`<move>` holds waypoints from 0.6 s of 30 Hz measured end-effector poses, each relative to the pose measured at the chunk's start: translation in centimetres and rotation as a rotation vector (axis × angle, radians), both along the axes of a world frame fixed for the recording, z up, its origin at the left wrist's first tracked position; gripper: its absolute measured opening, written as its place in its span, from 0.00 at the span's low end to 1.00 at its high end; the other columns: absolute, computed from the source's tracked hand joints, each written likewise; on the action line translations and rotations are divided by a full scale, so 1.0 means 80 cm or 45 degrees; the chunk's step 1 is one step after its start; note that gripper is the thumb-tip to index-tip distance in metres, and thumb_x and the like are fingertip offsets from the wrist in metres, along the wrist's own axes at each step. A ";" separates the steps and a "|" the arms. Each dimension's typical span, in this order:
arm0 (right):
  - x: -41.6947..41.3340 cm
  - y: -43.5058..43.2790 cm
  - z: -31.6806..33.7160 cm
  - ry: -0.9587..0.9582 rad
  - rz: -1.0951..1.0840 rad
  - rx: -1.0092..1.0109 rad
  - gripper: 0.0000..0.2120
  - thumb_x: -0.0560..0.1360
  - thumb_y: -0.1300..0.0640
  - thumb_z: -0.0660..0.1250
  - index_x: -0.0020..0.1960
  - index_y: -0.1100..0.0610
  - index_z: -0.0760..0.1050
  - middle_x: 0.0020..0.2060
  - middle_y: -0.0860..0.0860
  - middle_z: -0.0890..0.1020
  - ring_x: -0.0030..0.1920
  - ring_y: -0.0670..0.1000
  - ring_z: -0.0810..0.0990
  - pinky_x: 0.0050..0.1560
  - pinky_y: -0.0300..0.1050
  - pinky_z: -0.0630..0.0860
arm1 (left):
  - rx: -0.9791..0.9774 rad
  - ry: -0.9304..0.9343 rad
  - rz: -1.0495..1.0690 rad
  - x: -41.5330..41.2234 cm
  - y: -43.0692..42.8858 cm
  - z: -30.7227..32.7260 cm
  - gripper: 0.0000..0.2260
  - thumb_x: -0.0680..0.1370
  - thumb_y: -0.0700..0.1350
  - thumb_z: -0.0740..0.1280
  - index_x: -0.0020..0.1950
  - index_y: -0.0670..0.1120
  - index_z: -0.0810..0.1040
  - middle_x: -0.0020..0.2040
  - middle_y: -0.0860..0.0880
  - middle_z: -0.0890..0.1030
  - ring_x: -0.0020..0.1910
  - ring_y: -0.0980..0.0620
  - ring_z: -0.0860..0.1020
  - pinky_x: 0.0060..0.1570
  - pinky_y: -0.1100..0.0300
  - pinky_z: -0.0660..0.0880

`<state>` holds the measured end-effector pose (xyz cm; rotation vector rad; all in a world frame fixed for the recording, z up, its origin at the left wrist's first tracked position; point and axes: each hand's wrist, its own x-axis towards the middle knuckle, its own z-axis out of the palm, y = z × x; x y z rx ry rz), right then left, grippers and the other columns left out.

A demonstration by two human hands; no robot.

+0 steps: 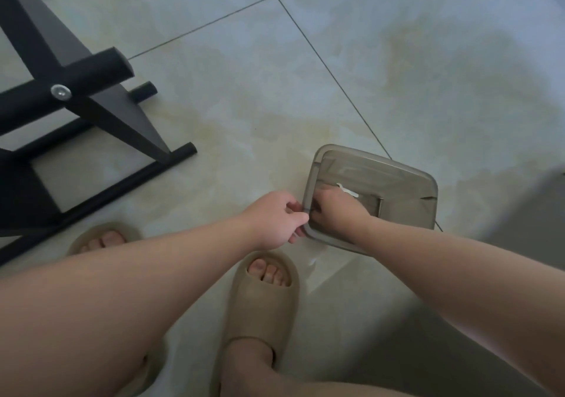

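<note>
A small translucent grey-brown plastic bin (397, 179) stands on the tiled floor at centre right. My left hand (275, 219) pinches its near left rim from outside, fingers curled at the edge. My right hand (339, 210) reaches inside the bin, curled against the same rim; what its fingers hold is hidden. A small white scrap (347, 191) shows just beyond my right knuckles inside the bin.
A black metal frame with crossed bars (88, 100) stands on the floor at the left. My feet in beige slippers (263, 298) are below the hands. Pale tiled floor (305, 75) stretches beyond the bin. A grey surface (532, 213) lies at the right edge.
</note>
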<state>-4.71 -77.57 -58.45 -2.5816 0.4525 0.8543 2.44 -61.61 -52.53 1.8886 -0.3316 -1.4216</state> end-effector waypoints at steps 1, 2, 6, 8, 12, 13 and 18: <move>-0.001 0.001 0.004 -0.025 -0.008 -0.006 0.07 0.77 0.55 0.65 0.52 0.58 0.76 0.51 0.55 0.79 0.52 0.59 0.78 0.48 0.52 0.77 | 0.004 -0.004 -0.003 0.000 0.001 0.000 0.07 0.82 0.41 0.64 0.44 0.46 0.75 0.37 0.47 0.82 0.33 0.50 0.79 0.32 0.67 0.75; -0.002 0.001 0.009 -0.059 -0.031 -0.003 0.06 0.76 0.55 0.66 0.50 0.57 0.75 0.49 0.54 0.78 0.50 0.59 0.78 0.46 0.51 0.77 | 0.007 -0.006 -0.004 0.000 0.002 0.001 0.07 0.82 0.41 0.64 0.45 0.45 0.76 0.37 0.48 0.82 0.34 0.49 0.79 0.39 0.62 0.78; -0.006 -0.006 0.040 -0.189 -0.167 0.122 0.12 0.71 0.61 0.67 0.38 0.51 0.65 0.35 0.49 0.75 0.40 0.58 0.74 0.36 0.47 0.69 | 0.069 -0.054 -0.042 -0.001 0.010 0.009 0.09 0.82 0.44 0.65 0.52 0.39 0.81 0.41 0.47 0.84 0.37 0.47 0.78 0.53 0.49 0.79; -0.007 -0.009 0.063 -0.216 -0.173 0.152 0.15 0.71 0.63 0.67 0.37 0.49 0.64 0.32 0.46 0.73 0.37 0.56 0.72 0.35 0.46 0.64 | 0.133 -0.119 -0.102 0.006 0.018 0.022 0.12 0.81 0.45 0.65 0.54 0.37 0.81 0.47 0.42 0.85 0.40 0.45 0.79 0.53 0.50 0.78; -0.002 -0.011 0.123 -0.275 -0.155 0.199 0.07 0.73 0.64 0.66 0.43 0.53 0.72 0.33 0.45 0.76 0.35 0.52 0.74 0.32 0.34 0.68 | 0.270 -0.211 -0.267 0.035 0.032 0.069 0.12 0.82 0.46 0.64 0.55 0.39 0.81 0.54 0.39 0.84 0.43 0.45 0.79 0.41 0.59 0.75; 0.002 -0.006 0.141 -0.307 -0.175 0.204 0.07 0.73 0.64 0.66 0.43 0.52 0.73 0.34 0.45 0.78 0.36 0.51 0.75 0.32 0.32 0.69 | 0.301 -0.201 -0.247 0.044 0.036 0.084 0.11 0.82 0.46 0.64 0.55 0.41 0.81 0.55 0.40 0.84 0.44 0.45 0.79 0.44 0.58 0.77; 0.044 0.048 0.246 -0.568 -0.273 0.313 0.10 0.74 0.63 0.71 0.40 0.49 0.76 0.36 0.46 0.81 0.39 0.46 0.78 0.41 0.34 0.72 | 0.235 -0.080 0.050 0.085 0.074 0.169 0.11 0.85 0.43 0.58 0.61 0.40 0.75 0.50 0.47 0.82 0.50 0.45 0.84 0.50 0.51 0.81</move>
